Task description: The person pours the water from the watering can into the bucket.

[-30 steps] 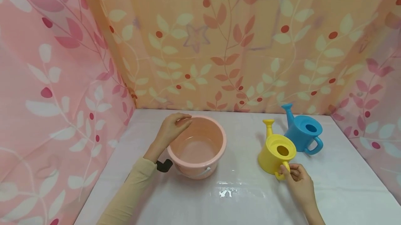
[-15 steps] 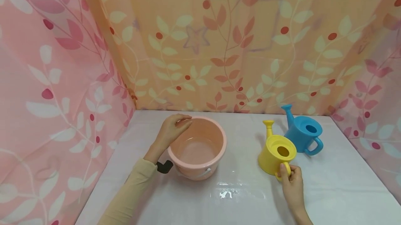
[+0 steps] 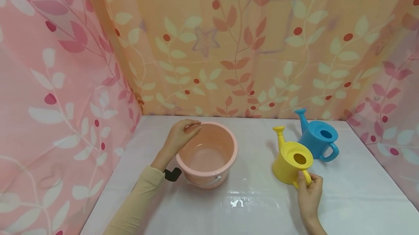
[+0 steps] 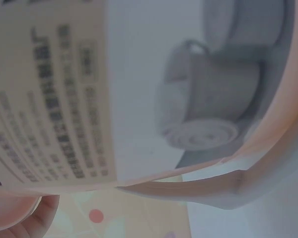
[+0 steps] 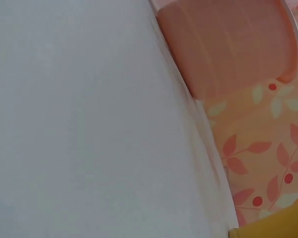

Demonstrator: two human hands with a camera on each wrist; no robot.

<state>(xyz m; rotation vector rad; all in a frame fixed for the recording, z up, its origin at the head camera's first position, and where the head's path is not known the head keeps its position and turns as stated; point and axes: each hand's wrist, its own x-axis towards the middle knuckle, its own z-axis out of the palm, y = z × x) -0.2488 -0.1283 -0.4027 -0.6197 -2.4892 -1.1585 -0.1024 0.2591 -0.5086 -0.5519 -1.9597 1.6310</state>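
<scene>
Yellow watering can [image 3: 284,167]: leans slightly more spout-side than half a second ago; you seem to be handling it, well apart from the bucket.
Right hand [image 3: 310,195]: yours, closed round its handle.
Left hand [image 3: 179,135]: at the pink bucket's [image 3: 204,181] rim, fingers slightly bent; pinch cannot be told.

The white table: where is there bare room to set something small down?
Bare: between the pink bucket and the yellow watering can, behind the shiny patch; and between the blue watering can and the right curtain. Crowded: around both cans, where the right hand holds the yellow one, and at the bucket's left, by the left hand.
</scene>
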